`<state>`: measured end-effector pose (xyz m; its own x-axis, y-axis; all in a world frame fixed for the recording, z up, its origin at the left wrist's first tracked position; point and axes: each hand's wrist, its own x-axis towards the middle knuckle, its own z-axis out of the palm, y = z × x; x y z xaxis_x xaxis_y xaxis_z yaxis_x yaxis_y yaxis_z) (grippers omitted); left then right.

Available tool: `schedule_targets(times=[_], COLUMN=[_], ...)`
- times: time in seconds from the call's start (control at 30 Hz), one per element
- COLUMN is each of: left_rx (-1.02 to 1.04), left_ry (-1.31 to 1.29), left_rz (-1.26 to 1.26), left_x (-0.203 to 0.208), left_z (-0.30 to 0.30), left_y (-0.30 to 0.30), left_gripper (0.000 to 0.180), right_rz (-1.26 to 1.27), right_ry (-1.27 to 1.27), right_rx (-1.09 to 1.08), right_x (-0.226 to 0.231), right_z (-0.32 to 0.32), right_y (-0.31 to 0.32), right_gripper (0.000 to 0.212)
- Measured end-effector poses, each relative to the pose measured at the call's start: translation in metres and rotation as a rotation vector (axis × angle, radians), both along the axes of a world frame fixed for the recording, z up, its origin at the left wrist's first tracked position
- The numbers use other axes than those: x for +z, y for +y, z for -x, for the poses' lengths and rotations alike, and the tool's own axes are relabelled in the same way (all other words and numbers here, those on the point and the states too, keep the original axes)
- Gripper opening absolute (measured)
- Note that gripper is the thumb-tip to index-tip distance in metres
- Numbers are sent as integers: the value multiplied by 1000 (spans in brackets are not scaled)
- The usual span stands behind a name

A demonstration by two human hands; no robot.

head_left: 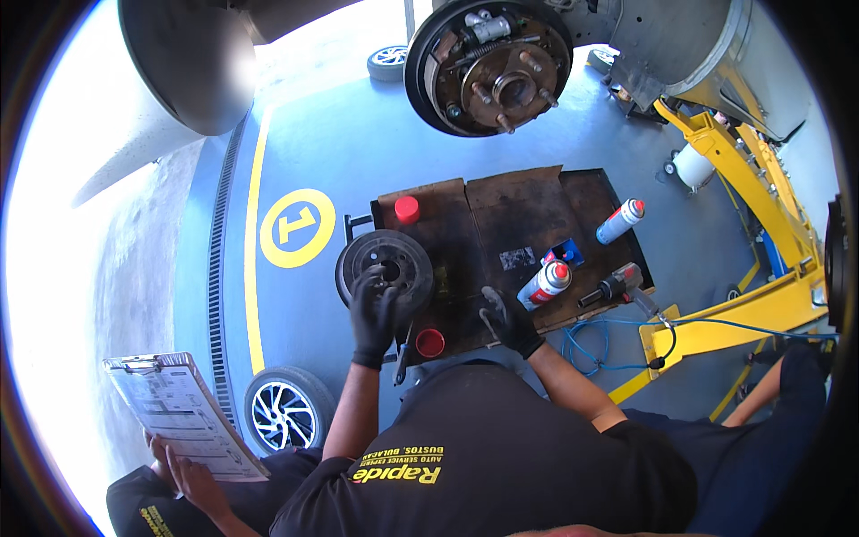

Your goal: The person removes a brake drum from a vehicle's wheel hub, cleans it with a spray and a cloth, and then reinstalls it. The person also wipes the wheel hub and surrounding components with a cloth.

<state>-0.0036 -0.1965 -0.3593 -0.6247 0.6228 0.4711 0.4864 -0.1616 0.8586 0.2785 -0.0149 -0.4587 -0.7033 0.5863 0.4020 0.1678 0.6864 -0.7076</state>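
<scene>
My left hand (374, 309), in a black glove, reaches over a dark brake drum (413, 255) at the left of the work table (514, 192). Its fingers are apart and slightly bent over the drum's centre; I cannot tell whether they touch it. My right hand (510, 322), also gloved, is held above the table's near edge with fingers spread. Something thin and pale shows beside its thumb, too small to name. Just beyond it stands a red-capped spray can (542, 286). Between my hands lies an open red round container (430, 342), with a dark-handled tool (402, 361) near it.
Cardboard-covered, the table also bears a red cap (407, 209), a blue box (564, 254), another spray can (619, 222) and an impact wrench (616, 285). Above hangs a wheel hub (510, 85). A yellow lift arm (743, 309) and blue hose (591, 347) are right; a person holds a clipboard (183, 412) left.
</scene>
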Motion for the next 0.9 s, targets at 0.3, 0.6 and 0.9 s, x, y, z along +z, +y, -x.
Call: schedule_targets(times=[0.3, 0.6, 0.9], left_rx=[732, 389, 637], left_ry=[-247, -3, -13], left_rz=[461, 1041, 1016], left_x=[-181, -250, -249], left_z=[83, 57, 52], left_y=[-96, -99, -99], left_gripper=[85, 59, 48], right_rz=[-137, -153, -150], right_ry=[-91, -138, -151], right_rx=[26, 15, 43], right_x=[2, 0, 2], right_z=[-13, -14, -10], right_y=[-20, -15, -18], right_gripper=[55, 57, 56])
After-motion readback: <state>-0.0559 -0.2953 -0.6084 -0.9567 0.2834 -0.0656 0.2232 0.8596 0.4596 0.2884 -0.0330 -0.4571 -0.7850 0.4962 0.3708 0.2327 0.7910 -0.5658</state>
